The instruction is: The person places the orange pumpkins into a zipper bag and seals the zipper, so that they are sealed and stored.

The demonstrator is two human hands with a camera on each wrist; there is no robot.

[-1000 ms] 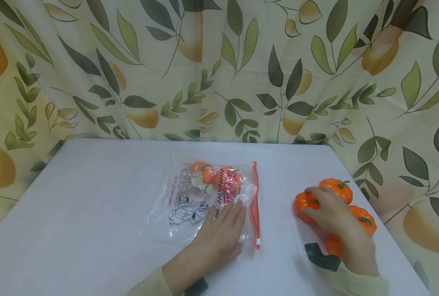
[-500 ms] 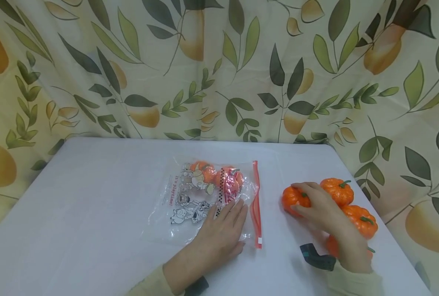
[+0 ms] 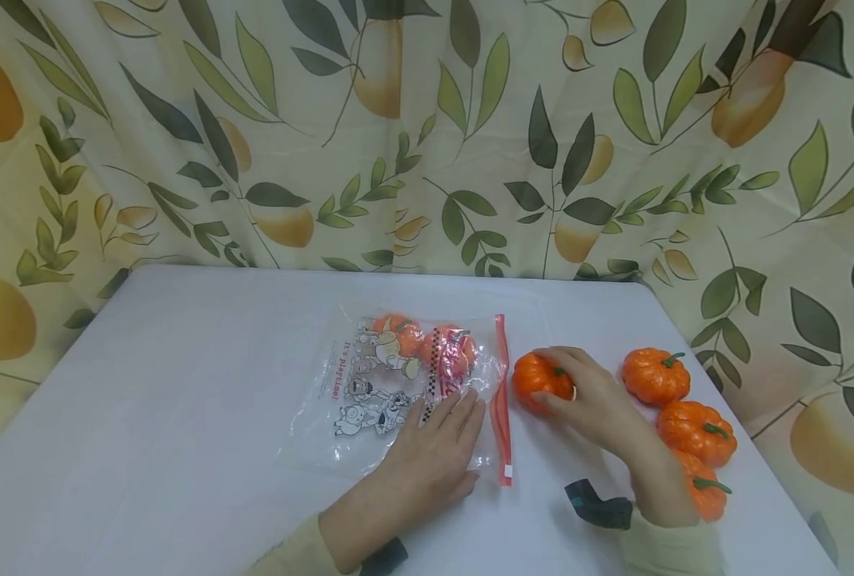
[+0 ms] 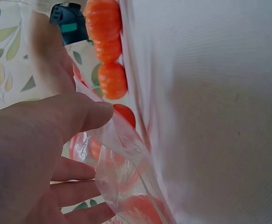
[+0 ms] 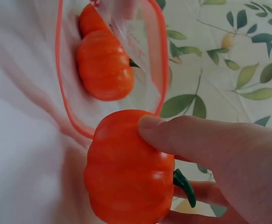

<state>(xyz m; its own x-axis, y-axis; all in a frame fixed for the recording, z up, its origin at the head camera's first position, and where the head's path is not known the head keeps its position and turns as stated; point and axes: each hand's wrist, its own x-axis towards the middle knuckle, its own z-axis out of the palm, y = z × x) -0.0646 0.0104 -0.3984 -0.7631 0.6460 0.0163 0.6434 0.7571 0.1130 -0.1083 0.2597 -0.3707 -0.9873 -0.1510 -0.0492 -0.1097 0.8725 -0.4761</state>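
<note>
A clear zip bag (image 3: 369,400) with cartoon print lies on the white table (image 3: 182,416), its red zip edge (image 3: 500,400) facing right. Two small orange pumpkins (image 3: 427,342) sit inside it. My left hand (image 3: 437,444) lies flat on the bag near the mouth, fingers straight; in the left wrist view its thumb (image 4: 87,114) lies against the bag's raised upper lip (image 4: 122,154). My right hand (image 3: 551,386) grips another small orange pumpkin (image 3: 535,380) just right of the zip edge. In the right wrist view this pumpkin (image 5: 126,168) is at the gaping bag mouth (image 5: 159,70).
Three more orange pumpkins (image 3: 655,374) (image 3: 696,432) (image 3: 702,490) lie in a row near the table's right edge. A curtain with a leaf-and-fruit print (image 3: 427,136) hangs behind and to the right. Black wrist straps (image 3: 599,506) show on my arms.
My right hand has carried one pumpkin leftward, away from the group at the right edge to the bag's zip mouth. My left hand has stayed on the bag.
</note>
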